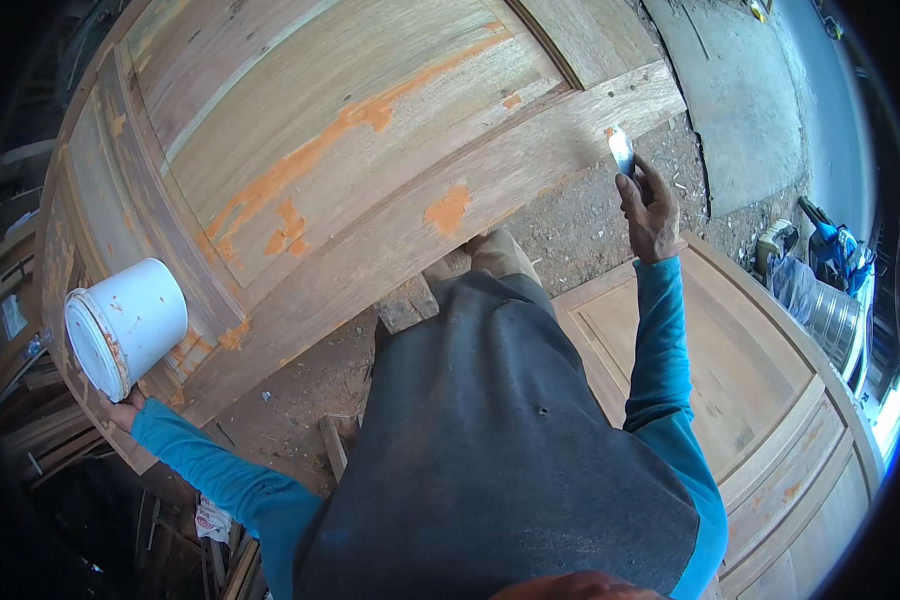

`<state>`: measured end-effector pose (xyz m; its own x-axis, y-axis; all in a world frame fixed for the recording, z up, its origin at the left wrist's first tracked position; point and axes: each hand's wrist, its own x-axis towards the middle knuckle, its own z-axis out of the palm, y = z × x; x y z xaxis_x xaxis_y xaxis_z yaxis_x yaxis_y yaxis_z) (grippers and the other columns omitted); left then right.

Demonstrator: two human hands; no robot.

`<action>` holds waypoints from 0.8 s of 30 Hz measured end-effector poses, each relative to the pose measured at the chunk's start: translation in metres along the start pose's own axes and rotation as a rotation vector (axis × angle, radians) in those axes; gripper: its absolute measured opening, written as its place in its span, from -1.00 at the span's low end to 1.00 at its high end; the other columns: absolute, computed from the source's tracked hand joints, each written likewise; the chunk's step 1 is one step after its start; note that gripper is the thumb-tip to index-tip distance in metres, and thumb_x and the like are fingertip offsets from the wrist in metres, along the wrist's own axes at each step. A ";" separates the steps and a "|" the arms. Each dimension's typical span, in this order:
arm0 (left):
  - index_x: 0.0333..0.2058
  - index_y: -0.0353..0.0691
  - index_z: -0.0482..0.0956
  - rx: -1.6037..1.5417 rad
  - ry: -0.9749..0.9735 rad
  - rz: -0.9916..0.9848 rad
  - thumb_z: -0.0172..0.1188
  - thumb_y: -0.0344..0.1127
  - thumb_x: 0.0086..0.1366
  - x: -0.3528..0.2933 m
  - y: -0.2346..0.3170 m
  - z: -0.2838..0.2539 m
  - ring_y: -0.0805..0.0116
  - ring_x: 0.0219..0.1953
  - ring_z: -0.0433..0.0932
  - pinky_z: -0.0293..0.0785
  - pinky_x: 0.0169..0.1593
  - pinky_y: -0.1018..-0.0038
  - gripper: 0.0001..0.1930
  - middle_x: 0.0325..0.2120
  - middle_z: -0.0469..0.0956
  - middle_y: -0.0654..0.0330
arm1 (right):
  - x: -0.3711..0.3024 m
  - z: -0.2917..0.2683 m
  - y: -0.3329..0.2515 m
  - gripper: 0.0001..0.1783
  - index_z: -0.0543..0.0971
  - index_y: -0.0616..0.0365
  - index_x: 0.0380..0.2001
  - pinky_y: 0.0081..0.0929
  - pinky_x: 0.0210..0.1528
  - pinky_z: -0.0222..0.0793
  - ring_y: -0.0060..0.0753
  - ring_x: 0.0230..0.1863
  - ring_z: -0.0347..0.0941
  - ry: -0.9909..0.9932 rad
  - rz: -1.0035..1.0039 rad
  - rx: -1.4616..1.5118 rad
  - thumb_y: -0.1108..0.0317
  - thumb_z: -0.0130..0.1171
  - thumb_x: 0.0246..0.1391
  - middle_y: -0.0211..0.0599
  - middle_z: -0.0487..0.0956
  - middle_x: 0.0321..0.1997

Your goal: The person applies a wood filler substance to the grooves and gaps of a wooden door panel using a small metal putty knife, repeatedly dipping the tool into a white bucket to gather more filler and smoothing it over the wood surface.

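Observation:
My right hand (654, 208) is closed around a putty knife, raised just past the door's near edge. Its shiny metal blade (622, 152) points up and away, with a trace of orange at the tip. At the far left is a white plastic bucket (142, 310) with a smeared lid. My left hand (123, 410) is at the lid's rim, closed against the bucket, its fingers partly hidden behind it. A large panelled wooden door (370, 300) lies before me, with patches of orange filler (448, 210) along its seams and face.
A second panelled door (710, 350) lies to my right. Wood scraps (65, 430) are piled at the left. Gritty ground (590, 235) shows between the doors. At the far right stand a metal can (832, 318) and a blue bundle (842, 255).

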<state>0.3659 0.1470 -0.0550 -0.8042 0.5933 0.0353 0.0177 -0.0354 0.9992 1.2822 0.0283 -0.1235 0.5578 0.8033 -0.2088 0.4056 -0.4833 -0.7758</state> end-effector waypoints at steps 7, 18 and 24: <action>0.20 -0.26 0.56 0.179 0.167 -0.008 0.15 -0.09 0.33 -0.062 0.011 0.044 -0.08 0.25 0.46 0.51 0.17 -0.08 -0.46 0.21 0.49 -0.06 | 0.040 -0.041 0.029 -0.39 0.47 0.19 0.30 -0.36 -0.05 0.54 -0.38 -0.14 0.60 0.082 0.016 0.146 0.11 0.32 0.31 -0.17 0.68 -0.12; 0.21 -0.27 0.54 0.244 -0.016 0.154 0.20 -0.05 0.33 -0.201 0.021 0.201 -0.06 0.26 0.43 0.48 0.19 -0.01 -0.43 0.22 0.47 -0.06 | -0.030 -0.040 0.066 -0.36 0.46 0.16 0.32 -0.18 0.10 0.53 -0.09 0.00 0.65 0.154 0.207 0.118 0.16 0.30 0.23 0.08 0.67 -0.01; 0.21 -0.28 0.53 0.196 -0.082 0.171 0.22 -0.03 0.33 -0.187 0.031 0.212 -0.05 0.27 0.42 0.46 0.20 0.03 -0.42 0.22 0.46 -0.06 | -0.072 -0.002 0.043 -0.36 0.45 0.19 0.31 -0.18 0.07 0.53 -0.08 -0.04 0.65 0.093 0.232 0.128 0.13 0.28 0.25 0.08 0.69 -0.07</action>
<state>0.6425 0.2054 -0.0270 -0.7292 0.6553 0.1974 0.2705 0.0111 0.9626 1.2611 -0.0512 -0.1405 0.6916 0.6380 -0.3387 0.1678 -0.5979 -0.7838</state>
